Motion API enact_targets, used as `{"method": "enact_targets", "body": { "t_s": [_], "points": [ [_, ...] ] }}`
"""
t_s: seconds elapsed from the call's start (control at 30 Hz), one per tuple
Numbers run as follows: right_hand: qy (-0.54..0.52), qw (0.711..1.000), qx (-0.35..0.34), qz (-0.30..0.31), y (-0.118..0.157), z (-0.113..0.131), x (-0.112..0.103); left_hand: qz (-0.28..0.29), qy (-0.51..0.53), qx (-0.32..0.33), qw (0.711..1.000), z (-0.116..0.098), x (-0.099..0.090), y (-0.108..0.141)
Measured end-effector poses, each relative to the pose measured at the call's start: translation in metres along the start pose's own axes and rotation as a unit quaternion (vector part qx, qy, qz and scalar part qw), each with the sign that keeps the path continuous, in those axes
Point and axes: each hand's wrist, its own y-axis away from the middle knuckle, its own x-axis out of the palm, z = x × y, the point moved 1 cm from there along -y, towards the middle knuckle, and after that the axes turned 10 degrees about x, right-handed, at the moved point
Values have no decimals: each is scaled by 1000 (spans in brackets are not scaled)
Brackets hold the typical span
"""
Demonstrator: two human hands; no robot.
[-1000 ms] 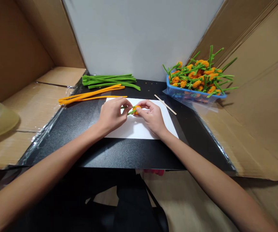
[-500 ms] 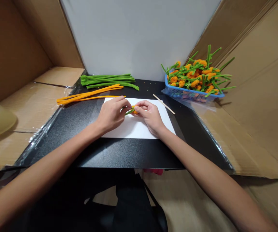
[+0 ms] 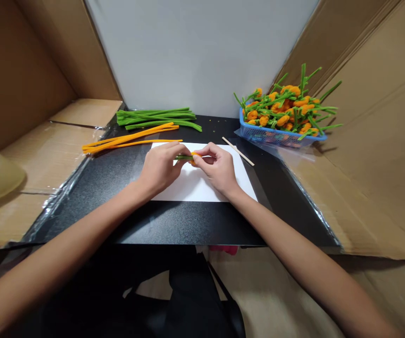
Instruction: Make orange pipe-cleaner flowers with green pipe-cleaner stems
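Over the white sheet [image 3: 202,183], both hands hold one small piece made of fuzzy pipe cleaner. My right hand [image 3: 220,168] pinches its orange coiled head [image 3: 196,154] between thumb and fingers. The green stem [image 3: 183,157] points left, into the curled fingers of my left hand [image 3: 160,164], which are closed about it. Part of the orange head is hidden behind the right fingertips. A thin wooden stick [image 3: 238,151] lies just right of my right hand, across the sheet's edge.
Green pipe cleaners [image 3: 160,117] and orange pipe cleaners [image 3: 128,138] lie at the back left of the black table [image 3: 184,223]. A blue basket [image 3: 276,134] at the back right is heaped with similar orange-and-green pieces. A tape roll [image 3: 3,176] sits on cardboard at far left.
The green stem has swung from slanting down-left to nearly level, and more of it shows at my left fingers. Both hands stay almost in place.
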Motion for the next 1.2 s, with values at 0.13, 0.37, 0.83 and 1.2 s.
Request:
{"method": "enact_targets", "body": {
  "t_s": [0.13, 0.37, 0.83, 1.2],
  "points": [
    [2, 1000, -22, -11, 0, 2, -1, -25, 52, -4, 998, -3, -3, 0],
    [-84, 996, 31, 20, -3, 4, -1, -45, -52, 50, 996, -7, -5, 0],
    [-201, 959, 170, 103, -2, 4, -2, -103, -153, 256, 949, 4, 3, 5],
    [-201, 938, 209, 190, -2, 10, -6, -45, -79, 205, 975, 10, 3, 7]
  ]
}}
